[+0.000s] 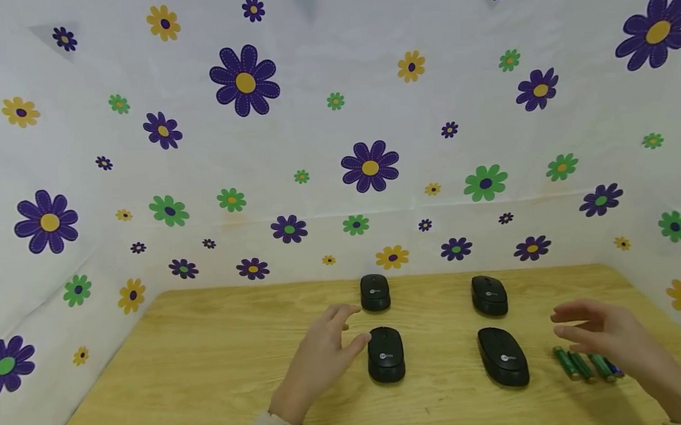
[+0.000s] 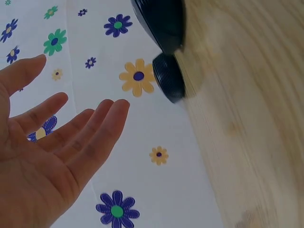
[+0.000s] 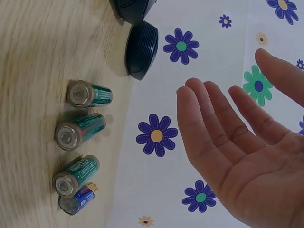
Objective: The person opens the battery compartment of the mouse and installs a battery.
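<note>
My left hand [image 1: 322, 353] hovers beside the near-left black computer mouse [image 1: 386, 355], its relaxed fingers holding nothing. In the head view the thumb overlaps that mouse's edge, but the left wrist view shows the hand [image 2: 71, 152] apart from the mice. Behind stands the far-left mouse [image 1: 375, 293]. My right hand [image 1: 616, 335] hangs above the batteries with loosely bent fingers and an empty palm [image 3: 256, 175]. Three green batteries [image 3: 80, 130] and one blue battery [image 3: 78, 199] lie in a row, partly hidden by this hand in the head view.
Two more black mice, the near-right mouse [image 1: 503, 357] and the far-right mouse [image 1: 490, 295], sit between the hands. The wooden table [image 1: 210, 379] ends against a white flower-printed cloth [image 1: 312, 142] at the back and sides.
</note>
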`<act>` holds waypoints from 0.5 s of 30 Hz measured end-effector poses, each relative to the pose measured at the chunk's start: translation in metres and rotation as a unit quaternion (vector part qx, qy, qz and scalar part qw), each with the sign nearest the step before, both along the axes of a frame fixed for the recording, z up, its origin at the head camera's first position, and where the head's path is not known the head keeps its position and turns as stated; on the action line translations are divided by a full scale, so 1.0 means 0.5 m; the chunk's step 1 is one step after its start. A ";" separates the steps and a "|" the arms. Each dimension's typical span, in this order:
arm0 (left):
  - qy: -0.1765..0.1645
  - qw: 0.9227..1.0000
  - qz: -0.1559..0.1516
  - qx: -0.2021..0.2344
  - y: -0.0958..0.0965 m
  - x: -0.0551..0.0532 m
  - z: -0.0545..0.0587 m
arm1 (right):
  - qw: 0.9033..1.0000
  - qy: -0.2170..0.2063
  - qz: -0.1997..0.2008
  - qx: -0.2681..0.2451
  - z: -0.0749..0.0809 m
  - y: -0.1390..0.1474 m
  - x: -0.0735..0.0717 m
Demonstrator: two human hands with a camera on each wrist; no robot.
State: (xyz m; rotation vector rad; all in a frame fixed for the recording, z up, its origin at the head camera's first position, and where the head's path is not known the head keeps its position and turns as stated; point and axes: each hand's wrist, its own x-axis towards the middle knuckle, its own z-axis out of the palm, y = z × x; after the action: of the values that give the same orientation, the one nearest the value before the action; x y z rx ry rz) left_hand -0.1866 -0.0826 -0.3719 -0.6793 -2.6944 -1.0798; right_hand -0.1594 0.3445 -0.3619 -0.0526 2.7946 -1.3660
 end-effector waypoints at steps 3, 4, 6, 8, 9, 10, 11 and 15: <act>-0.019 1.000 -0.006 0.008 0.023 -0.003 0.001 | 1.000 -0.011 0.008 0.009 0.003 0.001 -0.004; -0.023 1.000 -0.010 0.011 0.031 -0.004 0.002 | 1.000 -0.012 0.013 0.015 0.004 0.003 -0.005; -0.034 0.999 -0.019 0.018 0.045 -0.005 0.002 | 0.999 -0.017 0.024 0.024 0.006 0.006 -0.008; -0.044 0.998 -0.028 0.024 0.057 -0.005 0.001 | 0.999 -0.022 0.034 0.029 0.005 0.007 -0.009; -0.047 0.998 -0.031 0.027 0.062 -0.005 0.001 | 0.999 -0.023 0.040 0.028 0.005 0.007 -0.009; -0.051 0.998 -0.035 0.030 0.067 -0.004 0.001 | 0.998 -0.024 0.045 0.025 0.004 0.007 -0.010; -0.058 0.997 -0.037 0.033 0.071 -0.003 0.001 | 0.998 -0.024 0.049 0.023 0.002 0.007 -0.010; -0.084 0.994 -0.050 0.051 0.085 -0.003 0.006 | 0.998 -0.021 0.057 0.018 -0.001 0.004 -0.009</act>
State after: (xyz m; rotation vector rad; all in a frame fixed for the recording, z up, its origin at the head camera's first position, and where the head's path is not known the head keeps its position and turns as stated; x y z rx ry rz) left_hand -0.1879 -0.0401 -0.3688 -0.7428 -2.7457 -1.3468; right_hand -0.1641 0.3466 -0.3626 -0.1774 2.7340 -1.2755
